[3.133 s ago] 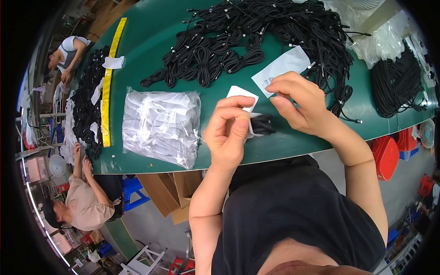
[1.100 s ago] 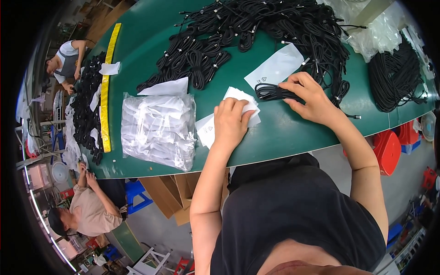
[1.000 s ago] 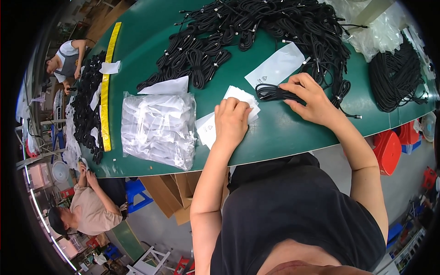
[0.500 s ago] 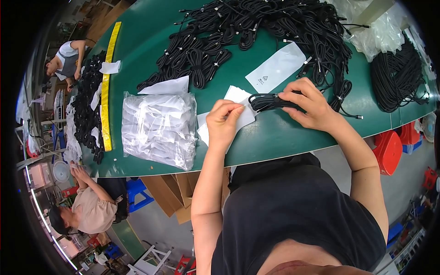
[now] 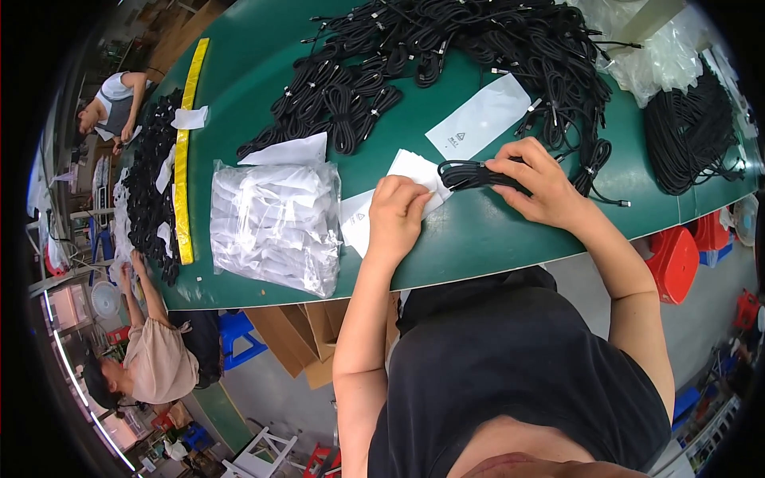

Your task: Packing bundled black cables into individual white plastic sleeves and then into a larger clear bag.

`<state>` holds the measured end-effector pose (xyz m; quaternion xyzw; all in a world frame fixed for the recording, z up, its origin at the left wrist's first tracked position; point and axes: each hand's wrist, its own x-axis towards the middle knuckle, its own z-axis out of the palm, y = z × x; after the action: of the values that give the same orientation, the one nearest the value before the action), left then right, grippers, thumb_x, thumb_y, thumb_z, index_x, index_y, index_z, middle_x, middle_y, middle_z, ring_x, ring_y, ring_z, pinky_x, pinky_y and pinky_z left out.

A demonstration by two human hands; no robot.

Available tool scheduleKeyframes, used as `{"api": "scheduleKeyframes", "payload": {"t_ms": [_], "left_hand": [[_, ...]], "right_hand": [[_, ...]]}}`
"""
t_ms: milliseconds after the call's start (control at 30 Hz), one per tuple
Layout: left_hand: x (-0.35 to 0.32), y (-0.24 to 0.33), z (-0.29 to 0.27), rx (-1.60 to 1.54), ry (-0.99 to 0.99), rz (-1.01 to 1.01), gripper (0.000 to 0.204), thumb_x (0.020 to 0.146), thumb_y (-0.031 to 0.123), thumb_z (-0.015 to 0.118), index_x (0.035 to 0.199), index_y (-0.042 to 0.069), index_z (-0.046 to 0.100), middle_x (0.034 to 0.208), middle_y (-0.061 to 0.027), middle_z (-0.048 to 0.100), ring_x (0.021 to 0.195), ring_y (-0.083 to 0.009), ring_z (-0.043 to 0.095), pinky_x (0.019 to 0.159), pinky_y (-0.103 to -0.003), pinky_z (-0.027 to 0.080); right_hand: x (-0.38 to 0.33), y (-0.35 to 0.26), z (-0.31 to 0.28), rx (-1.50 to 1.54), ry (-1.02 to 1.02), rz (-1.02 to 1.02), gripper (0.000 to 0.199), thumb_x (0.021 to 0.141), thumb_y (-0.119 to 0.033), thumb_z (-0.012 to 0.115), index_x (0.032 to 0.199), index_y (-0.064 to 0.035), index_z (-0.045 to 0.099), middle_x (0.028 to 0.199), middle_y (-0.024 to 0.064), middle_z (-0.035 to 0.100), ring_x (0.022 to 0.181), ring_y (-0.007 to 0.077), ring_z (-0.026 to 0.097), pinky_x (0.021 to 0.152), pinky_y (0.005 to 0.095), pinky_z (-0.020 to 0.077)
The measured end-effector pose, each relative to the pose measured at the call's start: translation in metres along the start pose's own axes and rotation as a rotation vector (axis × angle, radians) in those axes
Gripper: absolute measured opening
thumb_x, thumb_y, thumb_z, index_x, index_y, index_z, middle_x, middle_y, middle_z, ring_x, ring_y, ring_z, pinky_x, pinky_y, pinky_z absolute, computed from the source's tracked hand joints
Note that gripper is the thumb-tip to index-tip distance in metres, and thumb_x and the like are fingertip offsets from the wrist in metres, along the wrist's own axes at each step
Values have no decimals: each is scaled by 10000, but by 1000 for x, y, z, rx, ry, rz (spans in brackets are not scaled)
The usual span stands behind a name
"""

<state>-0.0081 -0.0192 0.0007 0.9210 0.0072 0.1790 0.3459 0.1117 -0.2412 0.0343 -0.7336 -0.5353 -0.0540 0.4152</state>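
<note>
Table (image 5: 478, 231): a green work surface is seen running across the upper half of the view; its near edge is met by the person's torso.
Cable heap (image 5: 478, 40): a large tangle of black coiled cables is spread along the far side of the table, from the centre to the right.
Bagged stack (image 5: 275, 223): a clear plastic bag packed with white pouches is laid flat to the left of the left hand, just beside the loose pouches.
Second cable pile (image 5: 693, 135): black bundles are heaped at the far right, apart from the main heap.
Yellow strip (image 5: 185, 151): a long yellow band is laid down the table's left part, with more black cables beyond it.
White pouch, far (image 5: 478, 119): one flat pouch is lying alone, beyond the right hand, against the heap's edge.
Loose pouches (image 5: 358, 219): a few white flat pouches are fanned out beneath the left hand.
Right hand (image 5: 542, 183): fingers are curled and closed around the coiled cable, which is held down at the table.
Left hand (image 5: 398, 215): fingers are bent, tips pressed on the top pouch's edge; whether it is pinched cannot be told.
Coiled cable (image 5: 470, 174): a black bundle is held between both hands, one end at the pouch edge.
</note>
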Motion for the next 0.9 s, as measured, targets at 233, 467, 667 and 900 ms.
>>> {"api": "scheduleKeyframes", "payload": {"t_ms": [233,467,667,900], "left_hand": [[-2,2,-8,-536,65,-337,75,745,14,693,820,20,692,834,-39,600,749,-143,557,627,-230,426],[-7,0,-6,-454,68,-305,78,740,17,705,817,22,702,812,-38,612,711,-116,541,616,-223,420],[-7,0,-6,-511,99,-335,70,746,9,700,815,10,693,818,-34,613,706,-93,535,609,-213,413],[-8,4,-10,-601,142,-318,65,754,-13,686,817,2,686,824,-19,606,699,-80,519,596,-205,398]], "right_hand": [[-2,0,-1,24,-5,-14,415,651,6,717,1045,-22,590,971,100,525,843,256,525,713,326,460],[2,-4,3,163,-42,120,397,679,-8,697,1060,-24,587,974,102,531,883,259,534,742,333,459],[0,-4,4,106,-58,118,394,680,-13,696,1059,-31,591,978,102,537,901,257,534,756,334,459],[7,-6,2,146,-105,75,393,686,-22,700,1064,-34,594,983,110,548,902,262,546,757,334,473]]}}
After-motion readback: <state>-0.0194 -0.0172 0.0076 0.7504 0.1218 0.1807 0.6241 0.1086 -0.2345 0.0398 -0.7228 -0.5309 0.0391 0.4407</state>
